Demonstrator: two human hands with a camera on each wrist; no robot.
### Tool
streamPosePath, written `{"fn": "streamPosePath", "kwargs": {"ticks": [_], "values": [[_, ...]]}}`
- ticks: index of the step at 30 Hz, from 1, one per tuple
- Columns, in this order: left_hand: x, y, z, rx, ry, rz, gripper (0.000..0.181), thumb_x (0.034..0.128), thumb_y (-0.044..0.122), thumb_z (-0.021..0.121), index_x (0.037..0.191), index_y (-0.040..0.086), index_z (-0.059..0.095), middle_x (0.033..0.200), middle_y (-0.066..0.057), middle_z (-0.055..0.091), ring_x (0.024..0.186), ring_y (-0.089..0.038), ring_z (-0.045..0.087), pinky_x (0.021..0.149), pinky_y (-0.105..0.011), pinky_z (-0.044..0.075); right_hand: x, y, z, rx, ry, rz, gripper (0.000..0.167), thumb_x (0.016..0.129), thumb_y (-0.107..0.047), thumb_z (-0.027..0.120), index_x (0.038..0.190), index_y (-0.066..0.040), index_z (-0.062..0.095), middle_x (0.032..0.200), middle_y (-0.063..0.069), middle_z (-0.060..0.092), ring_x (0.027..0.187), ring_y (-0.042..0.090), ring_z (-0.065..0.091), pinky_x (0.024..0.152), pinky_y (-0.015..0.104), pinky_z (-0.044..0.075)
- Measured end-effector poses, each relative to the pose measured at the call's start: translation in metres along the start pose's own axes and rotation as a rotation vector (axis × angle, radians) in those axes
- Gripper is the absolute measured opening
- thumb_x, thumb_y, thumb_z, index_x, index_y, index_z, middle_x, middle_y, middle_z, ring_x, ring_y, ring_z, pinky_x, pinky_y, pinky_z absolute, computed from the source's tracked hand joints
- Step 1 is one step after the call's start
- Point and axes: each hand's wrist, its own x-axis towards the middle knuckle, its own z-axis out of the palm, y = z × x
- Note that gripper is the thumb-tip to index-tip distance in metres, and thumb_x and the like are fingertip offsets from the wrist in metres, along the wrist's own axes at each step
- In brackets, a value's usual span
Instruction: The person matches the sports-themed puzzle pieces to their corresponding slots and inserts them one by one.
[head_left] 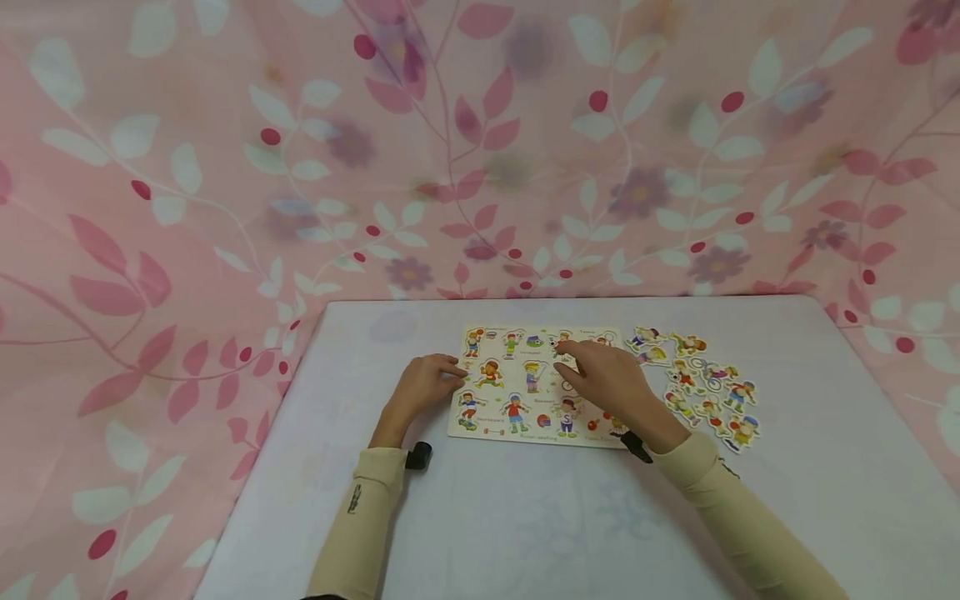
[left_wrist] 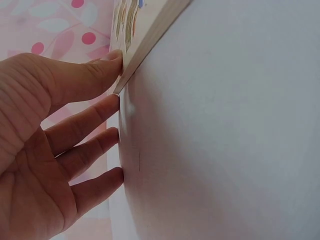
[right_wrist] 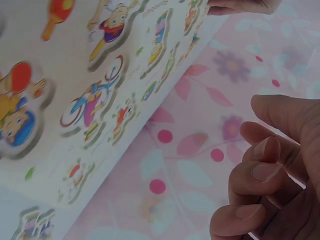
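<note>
A flat puzzle board (head_left: 512,387) with sports figures lies on the table. My left hand (head_left: 423,385) is at its left edge, thumb tip touching the board's rim and the other fingers stretched beside it, as the left wrist view shows. Above the upper right part of the board hovers my right hand (head_left: 607,379). In the right wrist view the right hand's fingers (right_wrist: 262,172) are loosely bent, and nothing shows between them and the thumb. A cyclist figure (right_wrist: 92,102) sits in the board there. My right hand hides part of the board in the head view.
Several loose figure pieces (head_left: 741,396) lie in a cluster right of the board, some close together. A white cloth covers the table (head_left: 525,517). Behind the table's far edge hangs a pink floral curtain (head_left: 480,167).
</note>
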Motion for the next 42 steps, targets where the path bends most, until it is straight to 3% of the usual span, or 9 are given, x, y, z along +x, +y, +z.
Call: {"fn": "streamPosePath", "kwargs": {"ticks": [6,11,18,23,30,42], "values": [[0.000,0.000,0.001,-0.013,0.008,0.015,0.016,0.0851,0.019,0.079,0.100,0.014,0.081,0.123,-0.008,0.068,0.120,-0.029,0.058,0.103,-0.046,0.043,-0.018,0.011,-0.014,-0.014,0.001,0.023,0.027,0.091,-0.031,0.072,0.113,-0.016,0.069,0.065,-0.010,0.046,0.052,0.008,0.038,0.041,0.026,0.027],[0.001,0.000,0.000,-0.001,0.006,-0.013,0.016,0.0848,0.019,0.079,0.100,0.015,0.081,0.122,-0.007,0.068,0.121,-0.028,0.058,0.104,-0.045,0.042,-0.031,0.020,-0.022,-0.037,0.012,0.041,0.028,0.090,-0.030,0.073,0.113,-0.015,0.069,0.064,-0.009,0.045,0.050,0.009,0.036,0.040,0.026,0.024],[0.001,0.002,0.000,-0.008,-0.003,-0.019,0.017,0.0850,0.019,0.079,0.100,0.014,0.080,0.123,-0.008,0.068,0.121,-0.028,0.058,0.105,-0.045,0.041,-0.053,0.035,-0.030,-0.054,-0.046,0.150,0.028,0.093,-0.031,0.069,0.116,-0.014,0.068,0.065,-0.007,0.045,0.051,0.010,0.038,0.041,0.027,0.026],[0.001,0.001,0.000,0.011,-0.014,-0.041,0.017,0.0850,0.020,0.079,0.101,0.015,0.080,0.124,-0.007,0.067,0.122,-0.028,0.057,0.106,-0.045,0.040,-0.064,0.047,-0.030,-0.051,-0.056,0.191,0.028,0.091,-0.026,0.072,0.114,-0.011,0.067,0.063,-0.005,0.045,0.051,0.012,0.038,0.041,0.027,0.028],[0.002,0.000,0.002,0.010,-0.014,-0.038,0.017,0.0851,0.022,0.079,0.101,0.015,0.081,0.124,-0.006,0.067,0.122,-0.028,0.057,0.105,-0.046,0.041,-0.077,0.067,-0.032,-0.028,-0.156,0.293,0.031,0.091,-0.025,0.071,0.117,-0.008,0.066,0.066,-0.003,0.048,0.054,0.014,0.041,0.042,0.029,0.030],[-0.001,0.001,-0.001,0.003,0.004,-0.021,0.017,0.0844,0.019,0.079,0.100,0.014,0.081,0.123,-0.007,0.067,0.121,-0.028,0.058,0.105,-0.046,0.041,-0.101,0.099,-0.024,-0.018,-0.182,0.389,0.030,0.091,-0.025,0.069,0.114,-0.007,0.066,0.068,-0.001,0.050,0.058,0.016,0.044,0.045,0.031,0.032]]}}
